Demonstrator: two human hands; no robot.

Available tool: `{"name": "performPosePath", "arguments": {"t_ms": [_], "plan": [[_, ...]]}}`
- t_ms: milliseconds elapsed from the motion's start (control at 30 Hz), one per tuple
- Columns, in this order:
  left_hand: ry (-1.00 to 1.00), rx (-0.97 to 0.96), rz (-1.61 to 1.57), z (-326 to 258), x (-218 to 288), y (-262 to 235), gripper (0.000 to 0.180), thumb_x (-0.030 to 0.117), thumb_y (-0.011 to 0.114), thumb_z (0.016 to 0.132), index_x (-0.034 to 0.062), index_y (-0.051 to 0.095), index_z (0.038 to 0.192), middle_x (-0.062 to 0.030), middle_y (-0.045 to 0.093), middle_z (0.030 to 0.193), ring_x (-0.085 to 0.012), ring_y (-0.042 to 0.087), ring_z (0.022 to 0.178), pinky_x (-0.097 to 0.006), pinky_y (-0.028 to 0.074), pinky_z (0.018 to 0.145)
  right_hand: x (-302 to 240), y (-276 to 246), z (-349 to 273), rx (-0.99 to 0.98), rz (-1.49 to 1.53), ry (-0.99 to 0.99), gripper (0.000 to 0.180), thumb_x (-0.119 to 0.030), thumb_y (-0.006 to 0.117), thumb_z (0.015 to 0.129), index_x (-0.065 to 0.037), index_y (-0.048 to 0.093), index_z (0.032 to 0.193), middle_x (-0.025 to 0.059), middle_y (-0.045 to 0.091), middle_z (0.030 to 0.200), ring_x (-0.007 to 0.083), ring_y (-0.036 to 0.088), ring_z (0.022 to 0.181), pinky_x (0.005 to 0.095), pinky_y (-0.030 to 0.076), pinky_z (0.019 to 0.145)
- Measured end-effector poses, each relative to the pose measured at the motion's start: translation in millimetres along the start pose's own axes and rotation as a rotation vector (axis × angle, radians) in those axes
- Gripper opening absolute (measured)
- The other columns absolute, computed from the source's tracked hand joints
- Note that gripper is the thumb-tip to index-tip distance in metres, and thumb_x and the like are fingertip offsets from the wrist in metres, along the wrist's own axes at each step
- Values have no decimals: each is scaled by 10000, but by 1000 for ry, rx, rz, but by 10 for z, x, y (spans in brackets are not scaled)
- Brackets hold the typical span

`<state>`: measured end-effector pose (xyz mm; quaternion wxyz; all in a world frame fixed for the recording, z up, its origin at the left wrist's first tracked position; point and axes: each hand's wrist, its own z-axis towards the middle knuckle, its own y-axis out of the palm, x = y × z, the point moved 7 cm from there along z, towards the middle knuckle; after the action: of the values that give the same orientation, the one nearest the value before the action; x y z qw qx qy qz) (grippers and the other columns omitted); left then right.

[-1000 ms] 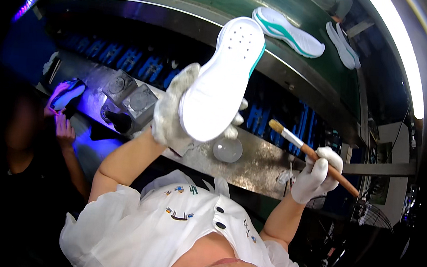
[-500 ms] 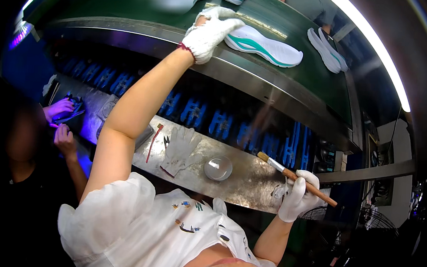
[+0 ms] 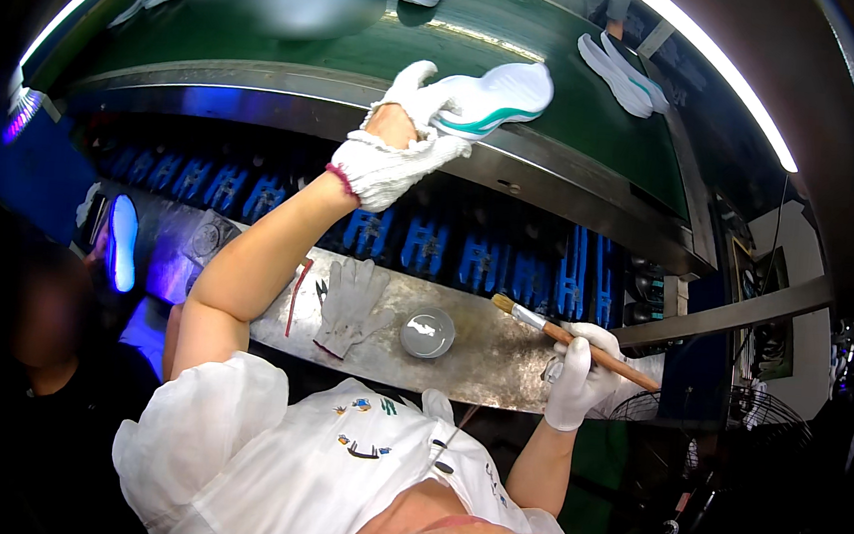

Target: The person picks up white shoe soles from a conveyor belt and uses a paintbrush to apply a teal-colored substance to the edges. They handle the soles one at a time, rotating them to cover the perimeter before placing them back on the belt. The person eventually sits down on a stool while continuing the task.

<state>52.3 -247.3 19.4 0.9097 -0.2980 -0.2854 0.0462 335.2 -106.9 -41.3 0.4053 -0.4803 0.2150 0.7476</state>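
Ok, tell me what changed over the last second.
The left hand carried the white shoe sole from in front of the chest up to the green belt, where it now rests, the hand still on it. The right hand kept holding the brush; the small dish and spare gloves stayed put.

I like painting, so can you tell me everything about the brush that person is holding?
The brush has a long, plain wooden handle, a shiny metal band and a flat tuft of pale bristles. The right hand, in a white glove, grips the handle about the middle. It lies slanted, bristles pointing up and left, the handle's end sticking out to the right. It hangs above the steel shelf, bristles near a small round dish but apart from it.
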Motion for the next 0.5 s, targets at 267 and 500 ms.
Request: {"name": "performPosePath", "arguments": {"t_ms": [267, 500], "plan": [[-486, 333, -832, -111, -212, -249, 425, 328, 633, 797, -11, 537, 1033, -255, 417, 1284, -336, 509, 1088, -373, 491, 807, -5, -140, -26, 44, -26, -22, 147, -51, 539, 810, 54, 564, 910, 103, 576, 821, 129, 585, 642, 216, 482, 590], [-644, -204, -2460, 66, 121, 620, 657, 517, 316, 917, -16, 293, 1300, -343, 352, 1251, -486, 489, 1037, -389, 566, 524, 8, -203, -139, 196, -30, -4, 151, -91, 478, 837, 26, 560, 885, 55, 532, 744, 51, 477, 571, 161, 378, 481]]}}
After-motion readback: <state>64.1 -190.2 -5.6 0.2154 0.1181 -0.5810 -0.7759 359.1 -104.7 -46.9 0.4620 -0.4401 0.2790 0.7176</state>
